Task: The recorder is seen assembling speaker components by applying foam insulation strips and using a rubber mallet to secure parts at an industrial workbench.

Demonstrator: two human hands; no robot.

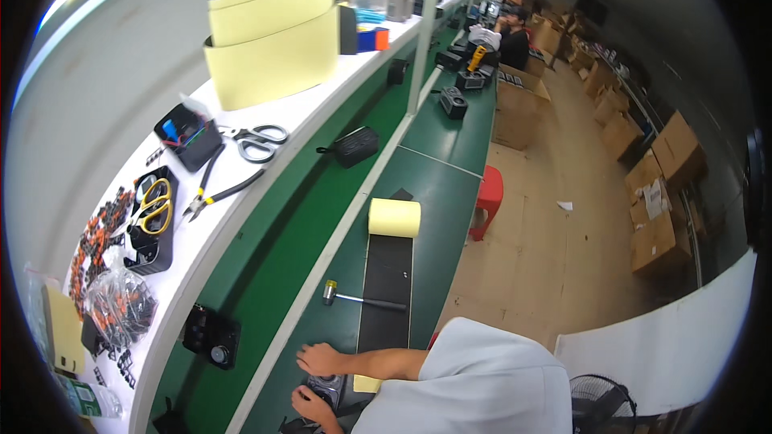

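A black boxy device (326,388) with round grey rings on its face lies on the green bench in front of me, and a dark strap runs near its lower end. My left hand (315,410) grips its near side, fingers bent. My right hand (322,359) rests at the far edge, palm down with its fingers apart. Beyond that hand lies a small hammer (363,300) with a yellow-tipped head and black handle. It rests across a black strip (388,269) that unrolls from a pale yellow roll (394,218).
A green conveyor belt (265,265) carries black devices beside the bench. The white shelf (241,162) holds scissors (256,143), cutters (217,193), black bins, small orange and black parts and tall yellow sheeting (273,48). A red stool (487,201) and cardboard boxes stand rightward. People sit farther along.
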